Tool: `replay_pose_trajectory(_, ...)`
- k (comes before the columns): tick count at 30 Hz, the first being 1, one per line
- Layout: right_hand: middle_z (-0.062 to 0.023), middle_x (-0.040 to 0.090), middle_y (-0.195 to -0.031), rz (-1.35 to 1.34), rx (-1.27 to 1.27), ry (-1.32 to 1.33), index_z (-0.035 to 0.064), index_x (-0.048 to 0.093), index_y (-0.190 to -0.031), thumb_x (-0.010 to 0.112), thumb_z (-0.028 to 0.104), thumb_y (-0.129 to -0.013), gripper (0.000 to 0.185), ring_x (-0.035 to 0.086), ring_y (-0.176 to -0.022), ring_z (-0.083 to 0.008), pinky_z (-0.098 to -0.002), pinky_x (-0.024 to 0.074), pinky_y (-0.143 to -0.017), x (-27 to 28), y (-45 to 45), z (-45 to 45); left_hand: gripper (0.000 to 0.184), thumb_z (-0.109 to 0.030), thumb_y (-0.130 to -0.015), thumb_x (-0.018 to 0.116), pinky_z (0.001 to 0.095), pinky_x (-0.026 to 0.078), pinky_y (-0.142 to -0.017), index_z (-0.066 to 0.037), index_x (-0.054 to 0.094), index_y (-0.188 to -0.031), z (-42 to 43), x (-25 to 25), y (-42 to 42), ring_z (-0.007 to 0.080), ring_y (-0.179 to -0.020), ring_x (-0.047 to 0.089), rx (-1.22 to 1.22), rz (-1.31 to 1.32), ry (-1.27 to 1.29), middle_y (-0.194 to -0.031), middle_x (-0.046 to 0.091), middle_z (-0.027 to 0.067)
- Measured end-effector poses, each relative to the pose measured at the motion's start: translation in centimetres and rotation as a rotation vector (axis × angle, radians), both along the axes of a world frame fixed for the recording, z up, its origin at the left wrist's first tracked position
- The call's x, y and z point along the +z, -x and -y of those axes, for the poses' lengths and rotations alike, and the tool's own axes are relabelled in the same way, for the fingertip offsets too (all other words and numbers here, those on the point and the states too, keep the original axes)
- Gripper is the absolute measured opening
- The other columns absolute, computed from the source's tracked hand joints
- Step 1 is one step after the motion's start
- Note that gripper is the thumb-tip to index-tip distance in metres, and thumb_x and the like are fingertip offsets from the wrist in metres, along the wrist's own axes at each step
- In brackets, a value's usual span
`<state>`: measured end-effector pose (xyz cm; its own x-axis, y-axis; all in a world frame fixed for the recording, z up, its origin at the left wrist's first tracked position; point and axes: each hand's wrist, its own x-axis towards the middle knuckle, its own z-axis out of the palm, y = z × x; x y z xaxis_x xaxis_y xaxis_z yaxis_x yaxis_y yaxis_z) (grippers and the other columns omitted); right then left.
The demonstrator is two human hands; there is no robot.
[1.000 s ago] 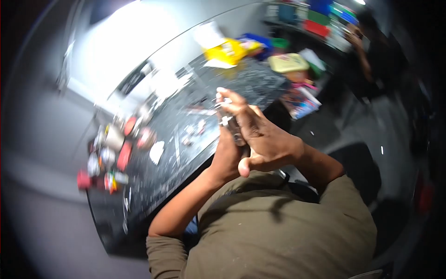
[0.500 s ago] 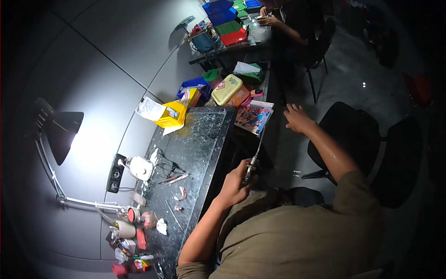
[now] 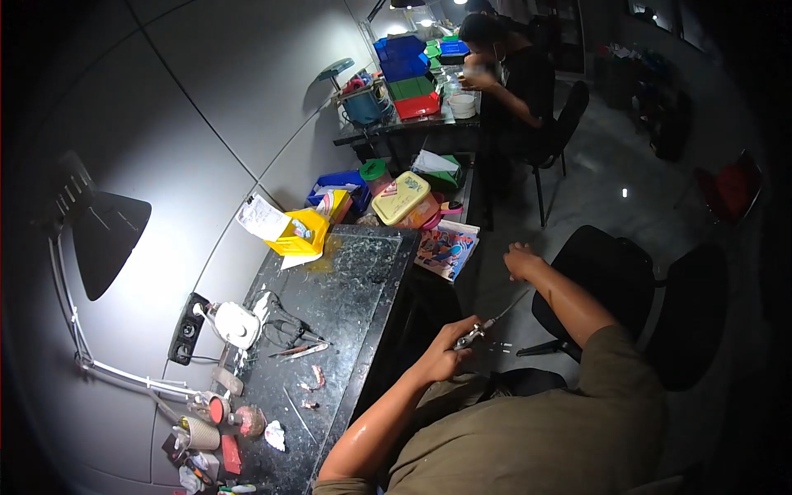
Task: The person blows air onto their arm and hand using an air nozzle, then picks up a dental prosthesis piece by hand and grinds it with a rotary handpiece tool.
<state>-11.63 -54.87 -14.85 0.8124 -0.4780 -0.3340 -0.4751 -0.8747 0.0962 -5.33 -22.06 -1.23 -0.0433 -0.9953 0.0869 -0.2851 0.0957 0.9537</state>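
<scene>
The left hand [image 3: 443,351] curls its fingers around a thin-shafted metal tool [image 3: 471,337]; whether the right hand [image 3: 521,261] pinches anything, I cannot tell. Pink-white pieces [image 3: 319,377] lie on the bench [image 3: 353,285], completion unclear.

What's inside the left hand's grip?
The left hand grips a metal tool. Its shiny body and the thin extension beyond it show; whatever part lies inside the fist is covered by the fingers and can't be seen.

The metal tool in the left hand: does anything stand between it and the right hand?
Nothing visible stands between the right hand and the metal tool gripped in the left hand. Only the tool's own thin shaft extends into that gap.
</scene>
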Motion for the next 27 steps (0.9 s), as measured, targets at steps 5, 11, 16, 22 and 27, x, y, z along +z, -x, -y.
replay_pose_trajectory(5, -0.0188, 0.054, -0.138, -0.105, 0.046, 0.097, 0.0052, 0.064, -0.127, 0.082, 0.032, -0.079, 0.058, 0.047, -0.131, -0.0343, -0.0513, 0.0374, -0.108, -0.5, -0.4, 0.6, 0.038, -0.007, -0.066, 0.057, 0.0394, 0.046, -0.087, 0.003, 0.062, -0.102, -1.5, -1.1, 2.3, 0.0318, -0.094, 0.061, 0.182, 0.032, -0.004, -0.094, 0.065, 0.0198)
replay_pose_trajectory(11, -0.016, 0.06, -0.132, -0.246, 0.1, 0.075, 0.0061, 0.069, -0.123, 0.074, 0.014, -0.08, 0.044, 0.051, -0.128, -0.0338, -0.0552, 0.041, -0.104, -5.2, 0.5, -0.6, 0.035, -0.01, -0.075, 0.063, 0.0329, 0.052, -0.072, 0.004, 0.07, -0.106, -1.3, 1.0, 1.2, 0.0174, -0.077, 0.066, 0.026, 0.05, -0.209, -0.082, 0.069, 0.0078)
replay_pose_trajectory(16, -0.016, 0.063, -0.13, -0.301, 0.226, 0.026, 0.0059, 0.07, -0.121, 0.074, 0.016, -0.08, 0.043, 0.054, -0.125, -0.0336, -0.0547, 0.0419, -0.102, -9.7, 1.8, -3.8, 0.038, -0.009, -0.072, 0.061, 0.0308, 0.052, -0.068, 0.005, 0.07, -0.106, -1.5, -0.3, 1.5, 0.0143, -0.076, 0.066, -0.044, -0.012, -0.095, -0.083, 0.069, 0.0089)
replay_pose_trajectory(22, -0.0189, 0.061, -0.131, -0.364, 0.326, -0.013, 0.0025, 0.071, -0.116, 0.069, 0.017, -0.083, 0.036, 0.054, -0.126, -0.0334, -0.0499, 0.0414, -0.102, -10.1, 0.9, -5.3, 0.033, -0.013, -0.073, 0.061, 0.0461, 0.053, -0.087, 0.009, 0.07, -0.096, -0.8, -0.9, 0.0, 0.0445, -0.096, 0.068, 0.203, 0.252, -0.196, -0.095, 0.069, 0.0302)
replay_pose_trajectory(27, -0.0168, 0.057, -0.139, -0.278, 0.484, 0.079, 0.0073, 0.072, -0.119, 0.07, 0.022, -0.083, 0.039, 0.046, -0.134, -0.0321, -0.0503, 0.0373, -0.107, -11.3, 1.5, -8.7, 0.034, -0.015, -0.075, 0.057, 0.0498, 0.054, -0.085, 0.007, 0.071, -0.098, 0.4, -6.7, -0.8, 0.0455, -0.092, 0.067, 0.329, 0.584, -0.381, -0.095, 0.067, 0.0336)
